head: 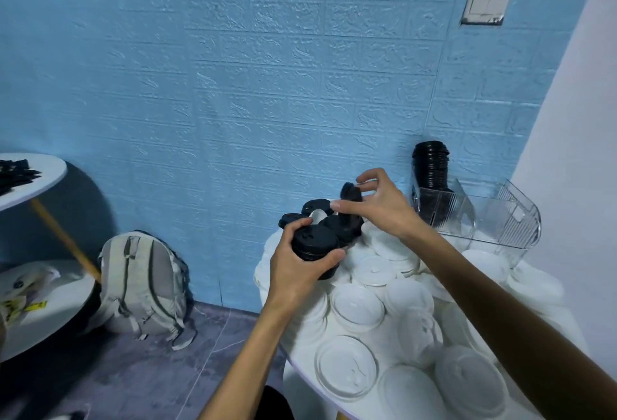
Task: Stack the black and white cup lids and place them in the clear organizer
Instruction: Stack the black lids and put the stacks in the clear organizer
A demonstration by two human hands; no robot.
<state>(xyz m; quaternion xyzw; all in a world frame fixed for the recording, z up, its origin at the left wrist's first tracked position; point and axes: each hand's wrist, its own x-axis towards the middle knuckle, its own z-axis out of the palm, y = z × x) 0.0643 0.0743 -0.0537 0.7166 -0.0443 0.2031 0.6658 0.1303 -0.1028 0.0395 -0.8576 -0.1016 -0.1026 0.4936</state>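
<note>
Now the left hand [300, 261] grips a short stack of black lids [314, 244] at the far left of the worktop [312, 376], and the right hand [374, 206], just beyond it, pinches one black lid [350, 192] on edge, with the clear organizer [484, 219] further right.

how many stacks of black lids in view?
2: one gripped in the left hand, the black stack; one tall stack standing in the clear organizer. Loose black lids behind may hide more.

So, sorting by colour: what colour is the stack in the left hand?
Black. The stack of lids in the left hand shows in the head view.
</note>
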